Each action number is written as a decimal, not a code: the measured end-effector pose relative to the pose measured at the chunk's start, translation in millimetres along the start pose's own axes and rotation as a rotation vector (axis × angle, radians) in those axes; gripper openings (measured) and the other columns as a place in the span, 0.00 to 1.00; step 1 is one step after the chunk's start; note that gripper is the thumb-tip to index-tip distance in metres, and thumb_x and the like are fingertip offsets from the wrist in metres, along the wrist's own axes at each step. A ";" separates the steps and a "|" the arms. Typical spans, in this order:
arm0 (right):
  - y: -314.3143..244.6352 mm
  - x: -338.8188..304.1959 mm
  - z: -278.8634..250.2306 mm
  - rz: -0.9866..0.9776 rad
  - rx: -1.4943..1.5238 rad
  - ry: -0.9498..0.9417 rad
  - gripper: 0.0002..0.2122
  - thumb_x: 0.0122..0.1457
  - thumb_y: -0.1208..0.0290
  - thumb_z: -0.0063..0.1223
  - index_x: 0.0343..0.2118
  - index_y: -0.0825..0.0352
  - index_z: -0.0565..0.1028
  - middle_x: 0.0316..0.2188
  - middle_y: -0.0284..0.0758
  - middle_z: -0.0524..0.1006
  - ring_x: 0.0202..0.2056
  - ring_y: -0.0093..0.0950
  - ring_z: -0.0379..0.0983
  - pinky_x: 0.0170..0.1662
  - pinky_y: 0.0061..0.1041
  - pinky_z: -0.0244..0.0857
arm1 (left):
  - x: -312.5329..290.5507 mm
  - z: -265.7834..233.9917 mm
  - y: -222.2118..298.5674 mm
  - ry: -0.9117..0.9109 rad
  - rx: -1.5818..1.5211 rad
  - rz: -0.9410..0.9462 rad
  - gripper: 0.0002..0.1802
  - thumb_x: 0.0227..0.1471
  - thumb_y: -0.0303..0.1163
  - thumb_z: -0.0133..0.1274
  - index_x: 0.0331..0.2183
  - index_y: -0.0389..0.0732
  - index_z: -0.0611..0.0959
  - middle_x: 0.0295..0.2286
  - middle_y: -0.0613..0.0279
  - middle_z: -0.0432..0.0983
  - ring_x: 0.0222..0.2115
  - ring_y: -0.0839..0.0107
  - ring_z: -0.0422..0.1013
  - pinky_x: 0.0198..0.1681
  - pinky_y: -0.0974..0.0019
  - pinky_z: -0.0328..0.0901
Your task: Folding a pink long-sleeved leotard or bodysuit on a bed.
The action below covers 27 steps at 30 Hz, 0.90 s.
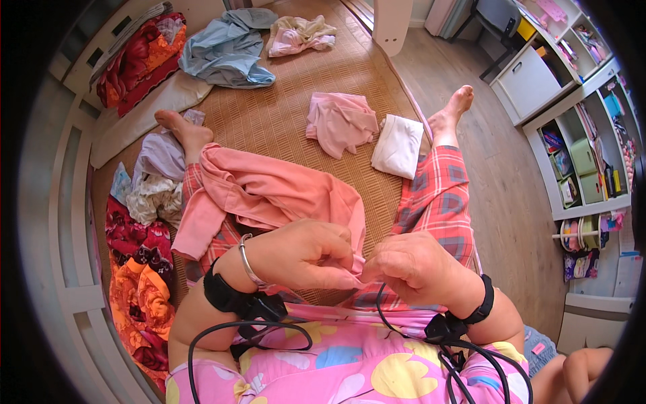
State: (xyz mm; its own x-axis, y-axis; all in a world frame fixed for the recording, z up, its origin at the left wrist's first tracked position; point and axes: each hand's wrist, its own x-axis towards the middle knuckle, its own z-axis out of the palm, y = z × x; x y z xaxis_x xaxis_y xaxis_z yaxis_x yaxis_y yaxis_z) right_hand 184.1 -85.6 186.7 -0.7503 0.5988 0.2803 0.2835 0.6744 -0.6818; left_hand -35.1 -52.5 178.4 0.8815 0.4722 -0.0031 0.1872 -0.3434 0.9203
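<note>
A coral-pink garment lies spread across my left leg and the mat between my legs, a sleeve-like part hanging toward the left. My left hand is closed in a pinch on its near right edge. Close beside it, my right hand is closed too, fingertips at the same edge of cloth. Farther off on the mat rest a folded light-pink cloth and, just right of it, a folded white cloth.
Around me is a woven brown mat. Blue cloth and a cream garment lie at the far end. Orange-and-red floral fabric runs along the left railing. Shelves stand right; another person's limb shows lower right.
</note>
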 end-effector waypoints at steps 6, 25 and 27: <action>4.5 -0.8 -3.1 0.080 -0.037 0.086 0.07 0.39 0.76 0.54 0.24 0.63 0.71 0.20 0.33 0.70 0.24 0.32 0.69 0.25 0.28 0.63 | -3.3 -13.9 2.8 0.245 -0.022 0.142 0.08 0.36 0.27 0.58 0.19 0.37 0.74 0.22 0.66 0.64 0.24 0.70 0.63 0.28 0.69 0.58; 40.1 -24.3 -66.4 0.444 0.279 1.005 0.07 0.51 0.74 0.51 0.20 0.62 0.66 0.15 0.21 0.63 0.16 0.11 0.56 0.19 0.12 0.47 | -26.8 -29.7 -55.0 0.843 -0.153 -0.334 0.08 0.43 0.29 0.54 0.26 0.35 0.74 0.21 0.63 0.70 0.20 0.75 0.66 0.25 0.74 0.62; 48.4 -46.5 -99.8 0.289 0.533 1.247 0.03 0.55 0.74 0.48 0.25 0.63 0.69 0.18 0.23 0.65 0.17 0.10 0.58 0.20 0.11 0.55 | -46.6 -21.9 -87.5 0.586 -0.076 -0.679 0.11 0.47 0.35 0.50 0.27 0.36 0.74 0.18 0.64 0.70 0.14 0.74 0.66 0.18 0.74 0.61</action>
State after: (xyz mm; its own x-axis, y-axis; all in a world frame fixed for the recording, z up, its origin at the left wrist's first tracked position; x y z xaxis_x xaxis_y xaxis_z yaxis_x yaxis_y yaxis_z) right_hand 292.3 -37.7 208.2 0.3991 0.8642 0.3064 -0.1361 0.3863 -0.9123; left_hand -102.0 -26.7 106.6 0.2250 0.8995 -0.3746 0.5393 0.2053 0.8167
